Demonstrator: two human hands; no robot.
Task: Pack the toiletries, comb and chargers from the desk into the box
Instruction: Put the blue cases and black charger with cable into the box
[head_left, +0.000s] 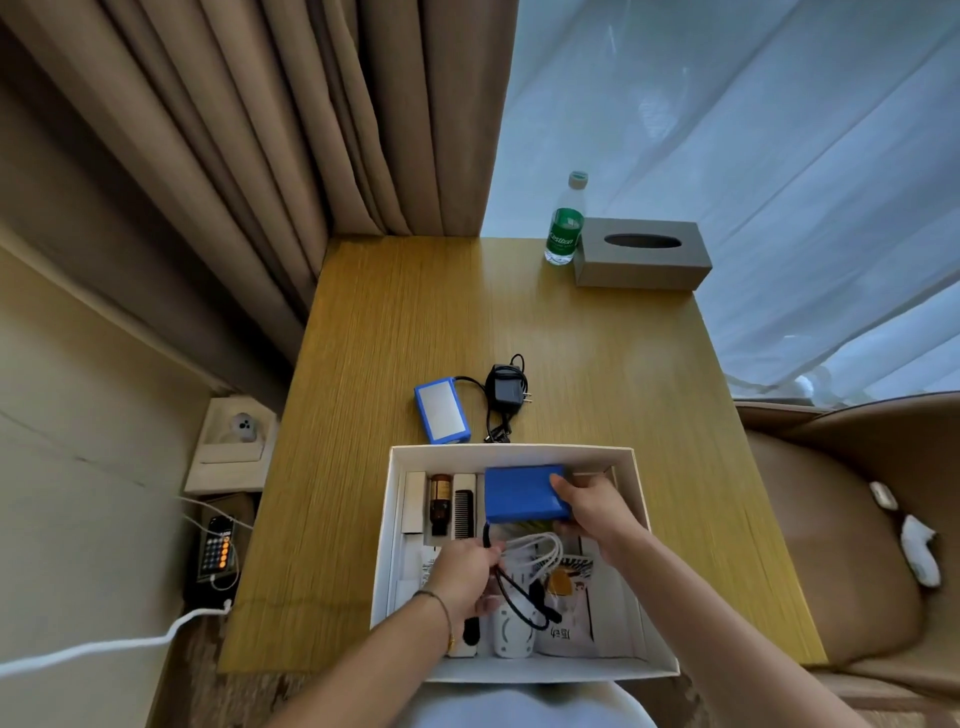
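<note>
Toiletries line the white box's (640, 499) left side: a brown bottle (440, 503) just beside a black comb (464, 513). Left hand (464, 578) pinches a black cable (514, 597) over the box. Right hand's (592, 512) grip is closed on a blue battery pack (522, 493) above it. Beyond, on the wooden surface (597, 364), lie another blue pack (441, 410) and a black charger (506, 391).
</note>
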